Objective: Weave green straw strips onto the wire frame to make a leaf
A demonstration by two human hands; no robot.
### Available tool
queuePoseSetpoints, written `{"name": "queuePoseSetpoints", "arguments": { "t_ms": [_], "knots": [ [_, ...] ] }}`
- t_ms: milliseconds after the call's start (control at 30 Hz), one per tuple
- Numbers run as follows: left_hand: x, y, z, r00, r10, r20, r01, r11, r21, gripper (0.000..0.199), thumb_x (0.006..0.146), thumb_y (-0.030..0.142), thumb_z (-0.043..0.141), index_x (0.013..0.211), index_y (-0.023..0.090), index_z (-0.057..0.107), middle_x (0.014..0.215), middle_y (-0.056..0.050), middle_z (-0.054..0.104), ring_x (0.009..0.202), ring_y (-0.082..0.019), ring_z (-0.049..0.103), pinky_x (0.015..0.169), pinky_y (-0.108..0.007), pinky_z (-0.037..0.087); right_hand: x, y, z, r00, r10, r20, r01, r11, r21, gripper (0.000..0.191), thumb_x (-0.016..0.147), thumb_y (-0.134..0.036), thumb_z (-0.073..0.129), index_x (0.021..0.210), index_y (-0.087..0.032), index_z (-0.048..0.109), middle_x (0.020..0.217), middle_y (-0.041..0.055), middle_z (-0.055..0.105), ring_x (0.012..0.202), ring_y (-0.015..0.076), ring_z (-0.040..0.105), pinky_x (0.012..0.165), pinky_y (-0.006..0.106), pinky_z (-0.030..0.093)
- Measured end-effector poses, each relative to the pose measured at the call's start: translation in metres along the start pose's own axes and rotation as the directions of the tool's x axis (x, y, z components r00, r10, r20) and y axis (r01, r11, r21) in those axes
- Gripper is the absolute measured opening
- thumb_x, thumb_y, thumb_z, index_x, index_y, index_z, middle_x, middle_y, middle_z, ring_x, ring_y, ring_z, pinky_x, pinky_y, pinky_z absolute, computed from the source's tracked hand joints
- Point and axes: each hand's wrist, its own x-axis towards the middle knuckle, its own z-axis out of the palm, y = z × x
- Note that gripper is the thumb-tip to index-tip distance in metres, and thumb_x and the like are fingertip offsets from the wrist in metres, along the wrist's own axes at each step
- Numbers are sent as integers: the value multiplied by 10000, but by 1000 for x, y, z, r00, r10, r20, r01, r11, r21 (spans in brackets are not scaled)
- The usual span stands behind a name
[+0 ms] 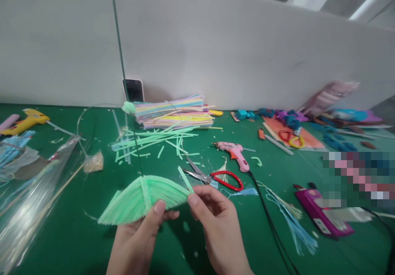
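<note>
My left hand (143,234) grips a light green fan-shaped leaf (129,201) of fuzzy pipe cleaners, the thumb on its front face. Between the thumb and fingers of my right hand (217,221) is a short green pipe cleaner piece (185,179), at the right corner of the leaf. A thin dark green wire stem (119,32) rises from the leaf's top, with a pale green tuft (128,108) around the same line of sight. Just beyond my right hand lie red-handled scissors (226,179), blades apart. Loose green pipe cleaners (160,137) are scattered behind the leaf.
A pink glue gun (233,151) trails a black cord. Behind are a bundle of pastel pipe cleaners (175,112) and a phone (134,89) against the wall. To the left are a yellow glue gun (26,122) and plastic sleeves (49,201); to the right, a purple case (319,213) and tassels (296,225).
</note>
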Motion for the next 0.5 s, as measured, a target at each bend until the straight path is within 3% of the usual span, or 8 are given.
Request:
{"name": "queuePoseSetpoints", "arguments": {
  "t_ms": [167, 367, 500],
  "knots": [
    [3, -5, -4, 999, 19, -31, -18, 999, 32, 260, 642, 381, 836, 637, 137, 746, 697, -71, 754, 735, -228, 722, 647, -232, 607, 1, 1, 0, 999, -29, -26, 29, 999, -31, 211, 690, -379, 823, 770, -198, 752, 728, 32, 724, 654, 134, 641, 602, 212, 533],
    [-1, 5, 0, 997, 59, 59, -59, 998, -4, 107, 628, 242, 833, 674, 169, 769, 632, -53, 736, 610, -223, 698, 636, -309, 621, -2, 8, -1, 992, -120, -23, 121, 993, 7, 115, 741, -323, 792, 744, -217, 747, 757, 17, 729, 642, 122, 653, 593, 196, 541],
    [0, 4, 2, 994, 36, 107, -29, 997, -66, 114, 590, 201, 849, 671, 180, 771, 672, -48, 746, 662, -239, 711, 652, -317, 629, -1, 12, -1, 990, -142, -10, 143, 989, 48, 105, 759, -300, 781, 711, -218, 737, 720, 9, 717, 611, 114, 648, 581, 193, 537]
  ]
}}
